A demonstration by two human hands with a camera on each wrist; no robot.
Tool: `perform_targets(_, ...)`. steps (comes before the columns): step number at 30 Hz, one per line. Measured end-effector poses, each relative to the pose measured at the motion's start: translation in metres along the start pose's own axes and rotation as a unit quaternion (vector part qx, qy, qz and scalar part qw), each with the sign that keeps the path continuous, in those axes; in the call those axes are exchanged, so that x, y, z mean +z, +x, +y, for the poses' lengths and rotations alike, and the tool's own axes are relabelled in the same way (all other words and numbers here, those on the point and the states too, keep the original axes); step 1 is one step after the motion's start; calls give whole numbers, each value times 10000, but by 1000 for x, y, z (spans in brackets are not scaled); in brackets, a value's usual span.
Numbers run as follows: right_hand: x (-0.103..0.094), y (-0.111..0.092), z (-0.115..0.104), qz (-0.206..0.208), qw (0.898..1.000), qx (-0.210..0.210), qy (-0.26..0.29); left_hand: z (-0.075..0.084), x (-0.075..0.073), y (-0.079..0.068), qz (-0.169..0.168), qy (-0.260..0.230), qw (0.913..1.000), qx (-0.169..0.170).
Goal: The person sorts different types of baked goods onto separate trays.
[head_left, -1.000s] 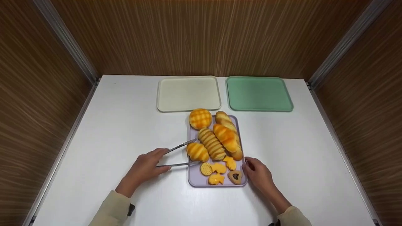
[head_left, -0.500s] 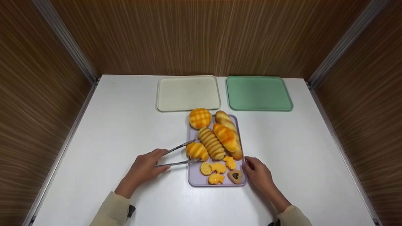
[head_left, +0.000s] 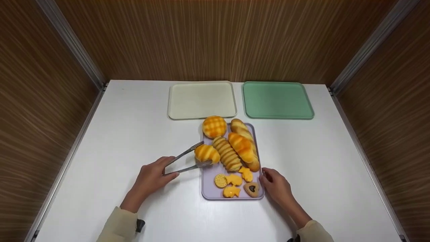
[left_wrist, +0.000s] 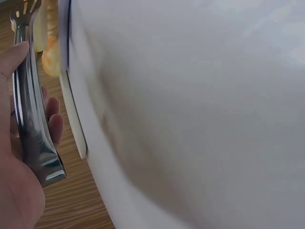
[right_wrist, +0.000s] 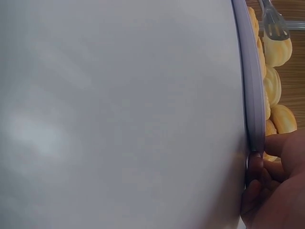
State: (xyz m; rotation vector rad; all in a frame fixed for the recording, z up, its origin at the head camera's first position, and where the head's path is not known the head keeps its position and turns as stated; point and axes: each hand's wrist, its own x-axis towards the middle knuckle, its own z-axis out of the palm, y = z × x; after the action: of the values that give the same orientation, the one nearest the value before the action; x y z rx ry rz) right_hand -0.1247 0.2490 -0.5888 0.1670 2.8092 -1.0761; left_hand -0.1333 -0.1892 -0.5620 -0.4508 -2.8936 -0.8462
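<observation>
My left hand (head_left: 153, 176) grips metal tongs (head_left: 183, 154), whose tips lie on both sides of a small striped bread roll (head_left: 206, 153). The roll overlaps the left rim of the lilac tray (head_left: 209, 188) in the head view. In the left wrist view, thumb and fingers wrap the tongs (left_wrist: 31, 109). My right hand (head_left: 277, 185) pinches the tray's right edge near its front corner; the right wrist view shows thumb above and fingertips below the rim (right_wrist: 255, 95). Beside the roll on the tray lie a long striped bread (head_left: 226, 153), a croissant (head_left: 241, 147) and a twisted loaf (head_left: 239, 125).
A round checkered bun (head_left: 214, 127) sits at the tray's back left corner. Several small biscuits, including a heart-shaped cookie (head_left: 251, 189), lie at its front. Behind stand a cream tray (head_left: 201, 101) and a green tray (head_left: 277, 101). Wood-grain panels (head_left: 215, 40) enclose the table.
The tongs have closed in on the small roll and moved it away from the biscuits, toward the back and left. The left hand shifted the same way. The right hand stayed put.
</observation>
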Motion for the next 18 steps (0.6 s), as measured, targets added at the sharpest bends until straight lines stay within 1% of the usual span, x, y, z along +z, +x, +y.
perform_targets(6, 0, 0, 0, -86, 9998, 125, 156, -3, -7, 8, 240, -113, 9994, -232)
perform_targets(12, 0, -1, 0, -106, 9997, 125, 196, -12, -17, 17, 543, -231, 9975, -393)
perform_targets(18, 0, -1, 1, -41, 9997, 95, 198, -22, -23, 28, 641, -216, 9952, -711)
